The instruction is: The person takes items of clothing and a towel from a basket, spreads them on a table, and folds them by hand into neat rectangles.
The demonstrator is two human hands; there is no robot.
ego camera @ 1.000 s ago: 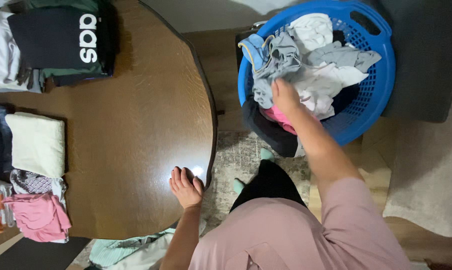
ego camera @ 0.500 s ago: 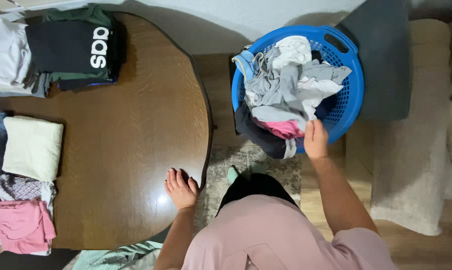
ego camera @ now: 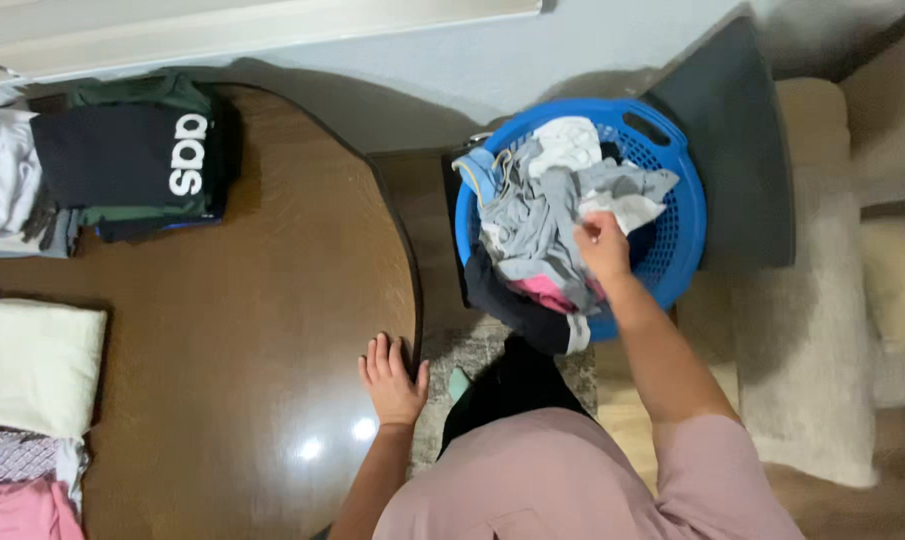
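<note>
Reaching into the blue laundry basket on the floor, the right hand pinches a white garment atop the heap. The left hand lies flat, fingers spread, on the table's edge. Picking looks under way; lifting clear likely means freeing it from the grey clothes.

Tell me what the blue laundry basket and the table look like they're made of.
The blue laundry basket looks like moulded plastic, judging by its perforated wall. The table looks like dark varnished wood: visible grain and a glossy reflection near the left hand.
</note>
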